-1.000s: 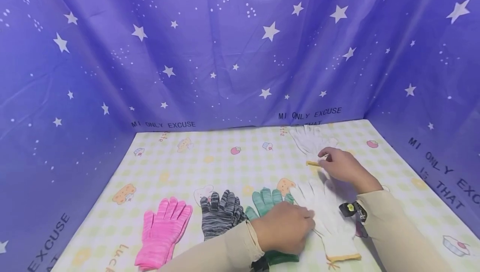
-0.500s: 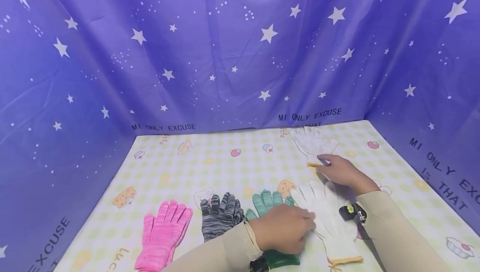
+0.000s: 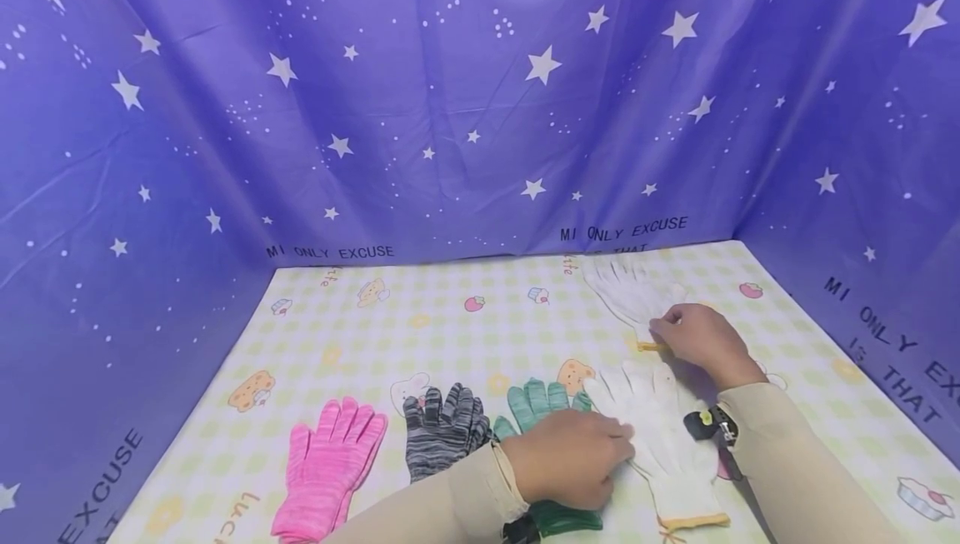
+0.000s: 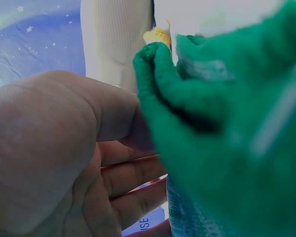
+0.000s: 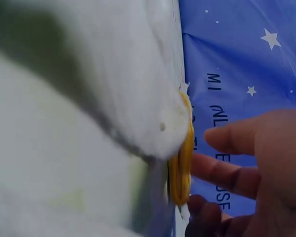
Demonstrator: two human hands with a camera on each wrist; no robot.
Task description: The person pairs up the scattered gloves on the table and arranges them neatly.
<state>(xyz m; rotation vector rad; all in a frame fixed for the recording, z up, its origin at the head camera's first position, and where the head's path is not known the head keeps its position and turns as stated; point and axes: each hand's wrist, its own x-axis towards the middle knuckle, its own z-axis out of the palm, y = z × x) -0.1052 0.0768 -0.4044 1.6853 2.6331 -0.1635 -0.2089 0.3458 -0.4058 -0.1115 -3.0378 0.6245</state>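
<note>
A near white knit glove [image 3: 652, 427] with a yellow cuff lies at the front right. My left hand [image 3: 570, 456] is over the green glove [image 3: 540, 398], its fingertips at the white glove's left edge. In the left wrist view the green cuff [image 4: 217, 123] hides the thumb tip and fingertips, so their hold cannot be seen. Farther back, my right hand [image 3: 701, 340] has curled fingers at the yellow-edged cuff of another white glove [image 3: 626, 294], seeming to pinch it. That yellow cuff edge [image 5: 183, 168] crosses in front of a fingertip in the right wrist view.
To the left lie a pink glove [image 3: 330, 465] and a grey-black striped glove [image 3: 442, 431], the latter partly behind my left sleeve. A checked, cartoon-printed cloth [image 3: 420, 319] covers the table. Blue star-patterned curtains [image 3: 450, 94] stand behind it and at both sides.
The far white glove has shifted a little rightward and nearer along with my right hand, mostly within the last half second. My left hand has stayed in place.
</note>
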